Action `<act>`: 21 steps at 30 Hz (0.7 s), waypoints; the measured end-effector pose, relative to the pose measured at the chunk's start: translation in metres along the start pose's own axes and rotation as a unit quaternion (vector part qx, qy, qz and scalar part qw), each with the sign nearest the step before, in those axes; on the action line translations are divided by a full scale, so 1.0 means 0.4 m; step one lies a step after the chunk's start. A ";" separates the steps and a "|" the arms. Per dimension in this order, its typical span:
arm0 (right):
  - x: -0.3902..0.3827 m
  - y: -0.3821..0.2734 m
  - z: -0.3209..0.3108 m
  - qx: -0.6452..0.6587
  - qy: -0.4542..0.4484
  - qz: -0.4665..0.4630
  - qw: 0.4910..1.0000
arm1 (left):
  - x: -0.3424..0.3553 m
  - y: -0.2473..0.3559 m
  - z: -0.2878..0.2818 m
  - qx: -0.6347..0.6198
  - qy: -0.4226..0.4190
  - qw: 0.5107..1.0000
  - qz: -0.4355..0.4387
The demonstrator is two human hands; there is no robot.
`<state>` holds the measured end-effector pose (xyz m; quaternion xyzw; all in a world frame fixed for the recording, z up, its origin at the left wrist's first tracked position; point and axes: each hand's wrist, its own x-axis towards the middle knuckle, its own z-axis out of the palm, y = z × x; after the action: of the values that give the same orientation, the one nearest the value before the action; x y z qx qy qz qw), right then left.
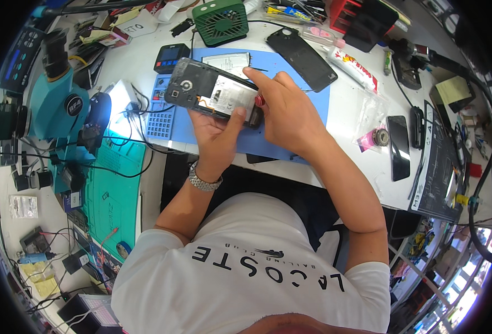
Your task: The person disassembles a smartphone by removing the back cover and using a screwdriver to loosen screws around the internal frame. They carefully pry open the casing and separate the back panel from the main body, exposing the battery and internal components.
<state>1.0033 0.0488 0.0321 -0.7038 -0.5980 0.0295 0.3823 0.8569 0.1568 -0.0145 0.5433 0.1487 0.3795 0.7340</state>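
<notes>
Head view | my left hand (215,136) grips opened phone (212,93) above blue mat (290,119) | right hand (285,111) pinches red tool (259,100) at its right end | prying step, I judge; next needs gentle leverage.

An opened phone (212,93) lies over a mat (290,111), microscope (56,94) left, fan (221,21) behind.

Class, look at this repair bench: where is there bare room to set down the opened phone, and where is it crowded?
Bare white bench lies between the blue mat and the dark phone. The mat's near edge under the hands is also free. Crowded: the back edge around the green fan, and the left side by the microscope.
</notes>
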 end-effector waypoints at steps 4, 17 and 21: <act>0.002 -0.007 0.005 -0.066 -0.027 -0.010 0.997 | 0.003 0.002 0.005 0.002 -0.015 1.000 0.005; 0.000 -0.016 0.014 -0.057 -0.043 0.021 0.997 | 0.002 0.014 0.012 0.004 -0.035 0.999 0.010; 0.000 -0.036 0.013 -0.035 -0.031 0.060 0.997 | 0.000 0.013 0.020 0.004 -0.033 0.999 0.027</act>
<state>0.9889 0.0513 0.0366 -0.7504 -0.5668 0.0532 0.3359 0.8598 0.1521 -0.0067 0.5622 0.1112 0.3805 0.7258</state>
